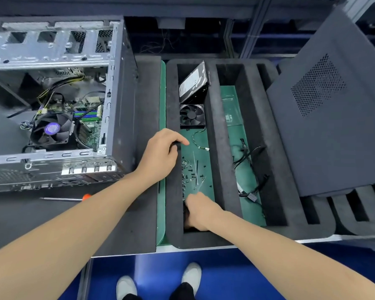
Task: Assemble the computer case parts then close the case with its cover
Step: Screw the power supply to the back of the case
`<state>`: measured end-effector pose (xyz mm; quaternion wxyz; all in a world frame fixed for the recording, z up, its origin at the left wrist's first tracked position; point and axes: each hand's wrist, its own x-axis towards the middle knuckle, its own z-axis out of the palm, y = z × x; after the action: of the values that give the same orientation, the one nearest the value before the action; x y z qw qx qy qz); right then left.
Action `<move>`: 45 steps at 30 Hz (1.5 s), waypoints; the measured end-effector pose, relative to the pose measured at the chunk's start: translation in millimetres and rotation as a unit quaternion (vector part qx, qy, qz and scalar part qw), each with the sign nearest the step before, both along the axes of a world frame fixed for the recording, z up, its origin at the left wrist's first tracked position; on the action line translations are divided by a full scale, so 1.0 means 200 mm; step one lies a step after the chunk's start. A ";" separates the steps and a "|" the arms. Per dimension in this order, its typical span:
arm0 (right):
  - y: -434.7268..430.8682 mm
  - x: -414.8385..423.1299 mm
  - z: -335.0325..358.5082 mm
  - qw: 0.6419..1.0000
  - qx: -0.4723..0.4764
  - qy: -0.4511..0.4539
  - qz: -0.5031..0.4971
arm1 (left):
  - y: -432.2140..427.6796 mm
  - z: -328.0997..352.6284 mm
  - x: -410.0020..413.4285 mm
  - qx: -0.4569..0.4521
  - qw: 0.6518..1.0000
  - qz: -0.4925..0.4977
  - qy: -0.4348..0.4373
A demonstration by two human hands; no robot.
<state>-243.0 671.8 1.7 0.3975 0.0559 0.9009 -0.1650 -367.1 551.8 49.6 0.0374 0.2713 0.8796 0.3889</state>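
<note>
The open computer case (115, 100) lies at the left, its motherboard and CPU fan (52, 131) exposed. The dark perforated cover (325, 118) leans at the right. A black foam tray (220, 131) holds a hard drive (194, 83), a case fan (192, 115), several loose screws (191, 172) and a cable bundle (250, 169). My left hand (161, 153) sits on the tray's left wall, thumb and index finger curled over its edge. My right hand (201, 211) reaches down into the near end of the screw compartment, fingers curled and their tips hidden.
An orange-handled screwdriver (86, 197) lies on the dark mat in front of the case. More foam slots (355, 211) sit under the cover at the right. The table's front edge runs just below the tray, over a blue floor.
</note>
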 end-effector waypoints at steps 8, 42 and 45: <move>0.05 -0.05 0.10 0.988 -0.059 0.038 -0.136 | -0.01 0.02 0.02 -0.001 1.000 0.013 -0.012; 0.20 -0.04 0.34 0.760 -0.433 0.153 -0.460 | -0.12 0.13 0.23 0.123 0.948 -0.016 -0.292; 0.14 -0.07 0.40 0.839 -0.361 0.200 -0.356 | -0.22 0.18 0.25 0.115 0.951 -0.034 -0.285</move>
<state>-257.6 699.0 81.4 0.1149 0.1910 0.7555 -0.6161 -316.9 508.5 85.7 0.2682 0.1815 0.7722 0.5467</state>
